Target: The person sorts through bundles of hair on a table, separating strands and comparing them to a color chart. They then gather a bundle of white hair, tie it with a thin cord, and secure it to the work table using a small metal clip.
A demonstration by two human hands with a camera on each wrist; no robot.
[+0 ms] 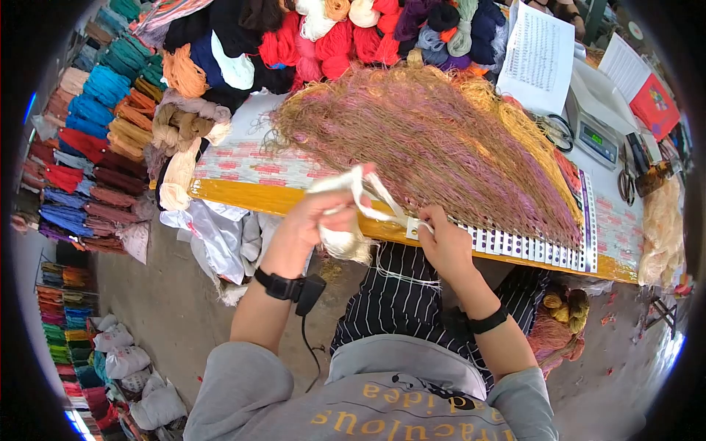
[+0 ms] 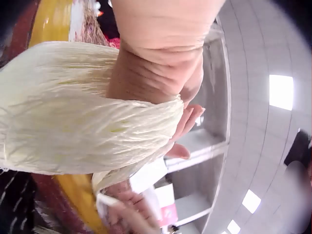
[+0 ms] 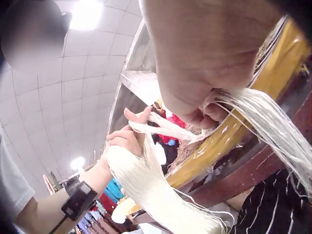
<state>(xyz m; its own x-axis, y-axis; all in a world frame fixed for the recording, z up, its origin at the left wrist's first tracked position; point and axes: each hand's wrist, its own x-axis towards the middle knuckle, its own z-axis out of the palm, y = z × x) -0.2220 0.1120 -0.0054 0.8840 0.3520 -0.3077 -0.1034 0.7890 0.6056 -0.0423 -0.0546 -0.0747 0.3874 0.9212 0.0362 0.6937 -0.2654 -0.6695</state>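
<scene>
Coloured skeins (image 1: 323, 37) heap the yellow-edged table (image 1: 250, 197) behind the cream yarn (image 1: 342, 239).

With forearms raised, the left hand (image 1: 323, 218) grips, fingers curled; the right hand (image 1: 444, 239) pinches just beside it

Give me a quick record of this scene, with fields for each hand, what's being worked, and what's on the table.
Left hand: grips a cream yarn bundle
Right hand: pinches strands of that yarn at the labelled card
Table: yellow front edge; pink-brown fringe fanned across it above the card
Behind: coloured skeins, scale
</scene>
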